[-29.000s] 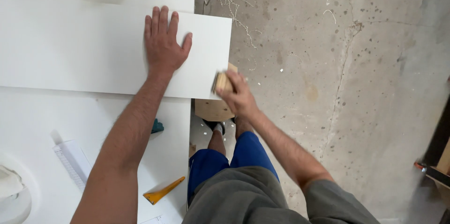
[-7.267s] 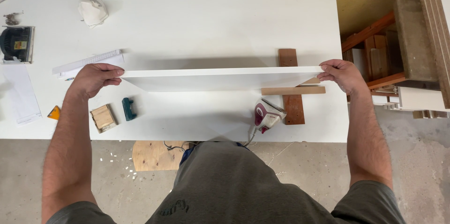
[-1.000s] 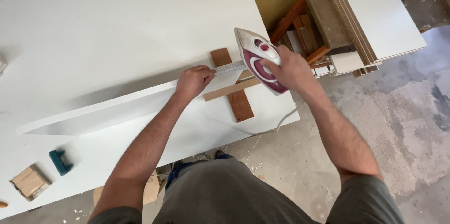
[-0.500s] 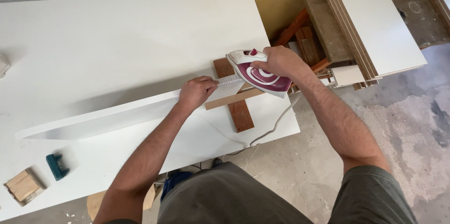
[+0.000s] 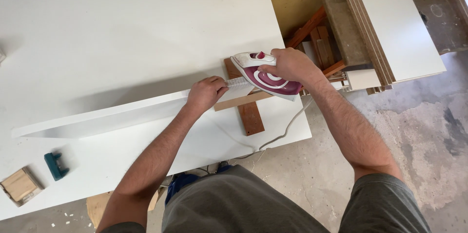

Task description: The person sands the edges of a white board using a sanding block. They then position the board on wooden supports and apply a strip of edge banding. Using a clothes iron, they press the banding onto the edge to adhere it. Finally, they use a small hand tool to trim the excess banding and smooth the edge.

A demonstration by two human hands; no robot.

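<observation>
A white and maroon clothes iron (image 5: 265,74) is being held at the right end of a long white panel (image 5: 102,118) that is standing on edge across the white table (image 5: 122,33). The iron is tilted, its nose pointing left, sitting over the panel's top edge where a strip of white edge banding (image 5: 237,82) is showing. The right hand (image 5: 287,64) is wrapping closed around the iron's handle. The left hand (image 5: 205,94) is closing on the panel's top edge just left of the iron, fingers pinching the banding strip.

Under the iron, a reddish wooden block (image 5: 247,108) and a pale wooden strip (image 5: 241,101) are lying crossed on the table, touching the panel's end. The iron's white cord (image 5: 280,133) is trailing off the table's near edge.

Near the table's left front, well apart from the hands, a small teal tool (image 5: 56,165) and a wooden sanding block (image 5: 20,186) are lying. Beyond the table's right side, stacked white boards (image 5: 395,23) are resting on reddish wooden supports (image 5: 312,30) above the concrete floor (image 5: 429,130).
</observation>
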